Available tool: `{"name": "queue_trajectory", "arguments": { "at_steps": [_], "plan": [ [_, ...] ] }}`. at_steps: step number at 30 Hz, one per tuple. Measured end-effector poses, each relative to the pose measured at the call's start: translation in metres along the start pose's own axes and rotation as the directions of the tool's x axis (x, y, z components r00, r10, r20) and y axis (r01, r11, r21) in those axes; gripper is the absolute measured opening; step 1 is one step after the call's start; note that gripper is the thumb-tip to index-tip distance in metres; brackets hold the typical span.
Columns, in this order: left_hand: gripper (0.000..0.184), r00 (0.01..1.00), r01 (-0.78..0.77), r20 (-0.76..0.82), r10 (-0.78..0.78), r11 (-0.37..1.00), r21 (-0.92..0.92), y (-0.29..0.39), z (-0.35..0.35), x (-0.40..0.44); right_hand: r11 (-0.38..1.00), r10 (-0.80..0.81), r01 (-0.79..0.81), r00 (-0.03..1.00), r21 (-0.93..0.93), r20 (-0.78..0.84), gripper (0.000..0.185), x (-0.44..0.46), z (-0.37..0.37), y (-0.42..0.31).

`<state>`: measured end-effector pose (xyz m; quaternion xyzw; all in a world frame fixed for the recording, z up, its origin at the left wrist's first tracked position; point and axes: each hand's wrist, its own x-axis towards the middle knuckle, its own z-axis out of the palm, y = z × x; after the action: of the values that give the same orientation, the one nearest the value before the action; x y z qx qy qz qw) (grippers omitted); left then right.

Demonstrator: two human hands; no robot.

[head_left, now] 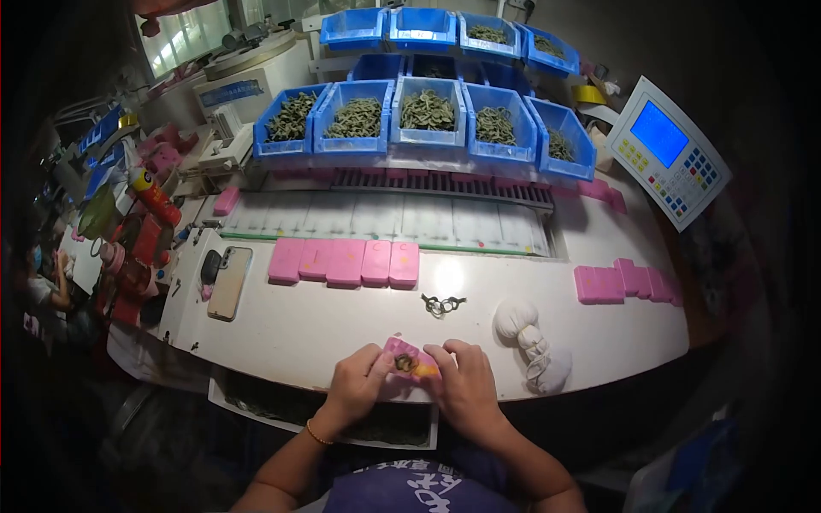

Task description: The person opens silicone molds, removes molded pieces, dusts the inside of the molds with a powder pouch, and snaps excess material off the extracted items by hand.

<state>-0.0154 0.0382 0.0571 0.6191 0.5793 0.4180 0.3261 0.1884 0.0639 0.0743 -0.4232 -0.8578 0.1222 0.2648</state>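
Near the table's front edge, my left hand (357, 376) is closed on the left side of a pink block (416, 352). A small dark green piece (404, 362) shows in the block's face, beside a yellow-orange patch. At the block's right side, my right hand (464, 380) has its fingers bent against it. Just beyond my hands, a few small greenish pieces (442, 304) lie on the white table. Farther back, several pink blocks (345, 262) stand side by side in a row.
Blue bins (352, 145) of greenish pieces rise behind a slatted metal strip (445, 185). A phone (230, 284) lies left; a knotted white cloth bundle (534, 344) and more pink blocks (599, 285) are right. A keypad panel (670, 154) stands back right. A person (53, 286) is far left.
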Motion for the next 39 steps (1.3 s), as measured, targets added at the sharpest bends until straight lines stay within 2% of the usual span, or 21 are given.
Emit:
{"name": "queue_trajectory", "arguments": {
  "at_steps": [2, 4, 6, 9, 11, 18, 22, 24, 25, 26, 27, 29, 30, 31, 32, 34, 35, 36, 37, 38, 39],
  "plan": [
    [0.031, 1.000, -0.022, 0.010, 0.022, 1.000, 0.011, 0.013, 0.010, -0.003, 1.000, -0.031, 0.031, 1.000, 0.005, -0.001, 0.046, -0.002, 0.005, 0.007],
    [0.032, 0.998, -0.053, 0.020, 0.053, 0.998, 0.019, 0.019, 0.020, -0.002, 0.916, 0.041, -0.056, 0.998, 0.396, 0.048, 0.039, -0.006, 0.009, 0.007],
    [0.029, 0.980, -0.190, -0.015, 0.196, 0.964, 0.188, 0.020, 0.029, 0.000, 0.925, 0.062, -0.064, 0.998, 0.374, 0.018, 0.036, -0.006, 0.004, 0.007],
    [0.027, 0.958, -0.276, 0.001, 0.286, 0.922, 0.271, 0.025, 0.038, 0.002, 0.910, 0.113, -0.083, 0.992, 0.406, -0.049, 0.033, -0.011, 0.001, 0.007],
    [0.028, 0.951, -0.303, 0.034, 0.308, 0.906, 0.296, 0.025, 0.042, 0.004, 0.938, 0.063, 0.012, 0.977, 0.345, -0.203, 0.030, -0.014, 0.004, 0.011],
    [0.025, 0.905, -0.425, 0.148, 0.398, 0.846, 0.323, 0.027, 0.046, 0.013, 0.926, 0.034, 0.077, 0.958, 0.369, -0.286, 0.021, -0.022, 0.001, 0.027],
    [0.022, 0.903, -0.417, 0.074, 0.424, 0.817, 0.399, 0.017, 0.045, 0.010, 0.921, 0.055, 0.067, 0.952, 0.384, -0.300, 0.012, -0.026, 0.010, 0.023],
    [0.018, 0.882, -0.437, 0.040, 0.469, 0.785, 0.439, 0.009, 0.037, 0.009, 0.812, 0.336, -0.179, 0.922, 0.555, -0.194, 0.009, -0.037, 0.025, 0.028],
    [0.014, 1.000, -0.010, 0.008, 0.010, 0.997, 0.075, 0.008, 0.031, 0.007, 0.809, 0.313, -0.157, 0.931, 0.567, -0.188, 0.009, -0.033, 0.030, 0.025],
    [0.014, 1.000, -0.003, -0.012, 0.004, 0.996, 0.084, 0.007, 0.029, 0.005, 0.689, 0.465, -0.233, 0.869, 0.686, -0.171, 0.012, -0.032, 0.033, 0.023],
    [0.017, 0.995, -0.072, -0.067, 0.080, 0.991, 0.111, 0.007, 0.031, 0.004, 0.545, 0.609, -0.297, 0.783, 0.784, -0.127, 0.014, -0.031, 0.034, 0.021],
    [0.021, 0.983, -0.144, -0.094, 0.155, 0.983, 0.118, 0.009, 0.038, 0.002, 0.575, 0.605, -0.288, 0.780, 0.766, -0.161, 0.019, -0.012, 0.044, 0.031],
    [0.025, 0.964, -0.189, -0.163, 0.209, 0.974, 0.127, 0.013, 0.041, 0.003, 0.606, 0.603, -0.278, 0.772, 0.746, -0.202, 0.024, -0.002, 0.046, 0.037],
    [0.030, 0.936, -0.236, -0.232, 0.264, 0.962, 0.139, 0.015, 0.045, 0.004, 0.592, 0.610, -0.322, 0.778, 0.739, -0.149, 0.027, 0.007, 0.045, 0.036],
    [0.030, 0.938, -0.251, -0.216, 0.272, 0.960, 0.120, 0.016, 0.048, 0.005, 0.578, 0.613, -0.359, 0.784, 0.733, -0.098, 0.031, 0.015, 0.044, 0.034],
    [0.036, 0.948, -0.269, -0.105, 0.300, 0.933, 0.238, 0.015, 0.048, 0.009, 0.644, 0.576, -0.347, 0.806, 0.682, -0.134, 0.034, 0.014, 0.034, 0.032],
    [0.038, 0.925, -0.317, -0.117, 0.361, 0.904, 0.286, 0.010, 0.051, 0.010, 0.891, 0.382, -0.240, 0.854, 0.385, -0.353, 0.035, 0.009, 0.032, 0.033],
    [0.038, 0.923, -0.324, -0.118, 0.367, 0.904, 0.280, 0.008, 0.050, 0.010, 0.992, 0.117, -0.124, 0.871, 0.016, -0.477, 0.035, 0.003, 0.031, 0.031],
    [0.036, 0.949, -0.260, -0.126, 0.290, 0.943, 0.210, 0.005, 0.048, 0.008, 0.970, 0.213, -0.155, 0.911, 0.187, -0.353, 0.029, -0.008, 0.023, 0.022],
    [0.033, 0.971, -0.186, -0.123, 0.204, 0.973, 0.138, 0.003, 0.047, 0.006, 0.970, 0.217, -0.160, 0.911, 0.184, -0.351, 0.029, -0.014, 0.015, 0.012],
    [0.033, 0.973, -0.182, -0.117, 0.198, 0.974, 0.134, 0.000, 0.046, 0.003, 0.811, 0.408, -0.321, 0.910, 0.488, -0.080, 0.026, -0.020, 0.007, 0.002]
  ]
}}
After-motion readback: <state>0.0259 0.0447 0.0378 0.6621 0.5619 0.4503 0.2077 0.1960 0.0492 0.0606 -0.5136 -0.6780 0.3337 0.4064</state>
